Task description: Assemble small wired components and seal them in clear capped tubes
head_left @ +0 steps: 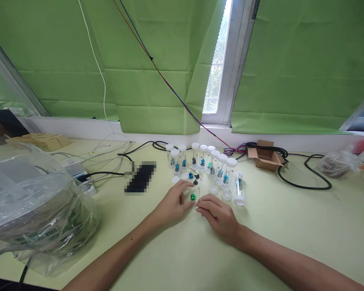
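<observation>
My right hand [219, 213] pinches a thin metal rod [199, 195] between thumb and fingertips, its upper end pointing up. To the left, my left hand [176, 201] has its thumb and index finger apart, with nothing visible between them. A small green plastic piece [193, 197] lies between the two hands, beside the left thumb. The left index fingertip is close to a small black piece [195, 182]; I cannot tell whether they touch. Just behind lie a blue piece [191, 175], another black piece [197, 176] and some thin rods.
Several clear tubes with white caps [231, 162] stand behind my hands, holding small coloured parts and rods. One tube [239, 189] lies at the right, near loose white caps [226, 196]. An open cardboard box [265, 157], black cable [309, 188] and plastic-wrapped reel [39, 218] surround the area.
</observation>
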Action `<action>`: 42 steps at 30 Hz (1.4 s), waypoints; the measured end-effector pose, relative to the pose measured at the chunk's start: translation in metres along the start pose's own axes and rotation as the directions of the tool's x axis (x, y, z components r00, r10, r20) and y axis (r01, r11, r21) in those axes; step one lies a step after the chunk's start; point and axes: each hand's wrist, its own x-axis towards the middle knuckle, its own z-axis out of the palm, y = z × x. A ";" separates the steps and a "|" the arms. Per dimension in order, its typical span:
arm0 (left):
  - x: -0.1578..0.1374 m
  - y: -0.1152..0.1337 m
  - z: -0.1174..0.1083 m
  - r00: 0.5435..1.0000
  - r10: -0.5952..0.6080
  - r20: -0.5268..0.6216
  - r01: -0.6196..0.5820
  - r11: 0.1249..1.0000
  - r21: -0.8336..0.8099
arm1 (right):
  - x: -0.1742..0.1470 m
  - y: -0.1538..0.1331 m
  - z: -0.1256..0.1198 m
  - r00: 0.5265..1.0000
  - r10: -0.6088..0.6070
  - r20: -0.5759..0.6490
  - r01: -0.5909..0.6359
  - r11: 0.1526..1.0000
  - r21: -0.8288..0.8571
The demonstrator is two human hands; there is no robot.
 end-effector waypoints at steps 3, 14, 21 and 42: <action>0.002 -0.003 0.005 0.998 0.040 0.042 -0.044 0.994 0.101 | 0.000 0.000 0.000 1.000 0.002 0.007 -0.002 1.000 0.005; 0.002 -0.004 0.009 0.998 0.039 -0.055 -0.030 0.988 0.154 | -0.003 0.002 0.001 0.997 0.024 0.068 -0.024 1.000 0.002; 0.003 0.005 0.010 0.988 -0.119 -0.102 0.097 0.977 -0.192 | -0.001 0.000 -0.001 0.997 -0.004 0.081 0.006 1.000 -0.021; 0.002 0.007 0.013 0.985 -0.059 -0.159 0.023 0.976 -0.219 | -0.001 0.002 0.000 0.991 -0.003 0.135 0.005 1.000 -0.014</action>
